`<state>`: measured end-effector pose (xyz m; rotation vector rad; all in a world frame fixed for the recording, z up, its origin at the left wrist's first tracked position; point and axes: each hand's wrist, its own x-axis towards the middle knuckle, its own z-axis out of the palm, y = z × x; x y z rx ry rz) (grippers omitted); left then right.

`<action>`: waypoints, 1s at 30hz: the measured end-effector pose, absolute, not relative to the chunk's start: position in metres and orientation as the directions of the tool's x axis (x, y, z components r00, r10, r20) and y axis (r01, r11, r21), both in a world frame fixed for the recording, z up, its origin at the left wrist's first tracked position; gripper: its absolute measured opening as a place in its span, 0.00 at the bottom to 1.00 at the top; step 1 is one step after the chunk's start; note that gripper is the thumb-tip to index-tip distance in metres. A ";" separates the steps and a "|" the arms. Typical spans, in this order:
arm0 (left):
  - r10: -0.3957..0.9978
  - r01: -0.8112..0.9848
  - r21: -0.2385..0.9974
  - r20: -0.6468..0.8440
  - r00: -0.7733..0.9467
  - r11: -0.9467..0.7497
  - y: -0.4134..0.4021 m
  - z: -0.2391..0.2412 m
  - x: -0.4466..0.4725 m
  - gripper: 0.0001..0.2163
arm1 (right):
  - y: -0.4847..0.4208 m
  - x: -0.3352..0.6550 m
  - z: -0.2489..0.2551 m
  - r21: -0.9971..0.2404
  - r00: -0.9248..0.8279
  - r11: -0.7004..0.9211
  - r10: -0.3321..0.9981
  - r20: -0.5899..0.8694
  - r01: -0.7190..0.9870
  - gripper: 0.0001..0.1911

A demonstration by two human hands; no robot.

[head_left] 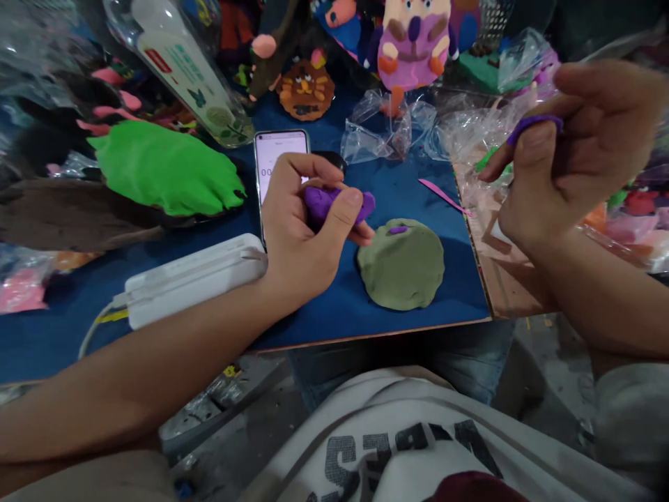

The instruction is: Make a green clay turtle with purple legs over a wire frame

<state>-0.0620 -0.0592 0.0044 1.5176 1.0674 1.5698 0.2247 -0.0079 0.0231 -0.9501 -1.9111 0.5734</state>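
My left hand (308,223) rests on the blue table top (334,314) with its fingers closed round a lump of purple clay (334,202). Just right of it lies a flat olive-green clay disc (401,265) with a small purple bit (398,229) stuck near its far edge. My right hand (569,153) is raised to the right, above the table's edge, and pinches a thin strip of purple clay (533,125) between thumb and fingers.
A phone (277,157) lies behind my left hand, a white power bank (193,279) by my forearm. A bright green clay sheet (162,167), clay figures (412,42), clear plastic bags (387,132) and a thin pink strip (442,195) crowd the back.
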 end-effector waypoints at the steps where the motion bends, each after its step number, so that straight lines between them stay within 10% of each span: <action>1: 0.911 0.076 0.912 0.407 -0.063 -0.402 -0.058 0.004 -0.062 0.12 | -0.003 0.223 0.020 -0.698 -0.209 0.614 0.786 0.582 0.368 0.18; 12: 0.892 0.024 0.909 0.404 0.201 -0.417 -0.064 0.008 -0.072 0.03 | -0.027 0.185 0.006 -0.725 -0.483 0.689 0.643 0.594 0.025 0.16; 18: 0.919 0.030 0.943 0.316 0.237 -0.332 -0.065 0.007 -0.071 0.05 | -0.024 0.187 0.008 -0.525 -0.556 0.819 0.554 0.620 0.231 0.17; 24: 0.916 0.062 0.934 0.331 0.228 -0.353 -0.063 0.006 -0.072 0.13 | -0.028 0.192 0.001 -0.610 -0.532 0.729 0.665 0.524 0.311 0.14; 30: 0.846 0.118 0.880 0.393 0.359 -0.459 -0.062 0.005 -0.064 0.22 | -0.035 0.177 0.004 -0.194 -0.701 0.920 0.385 0.600 0.339 0.26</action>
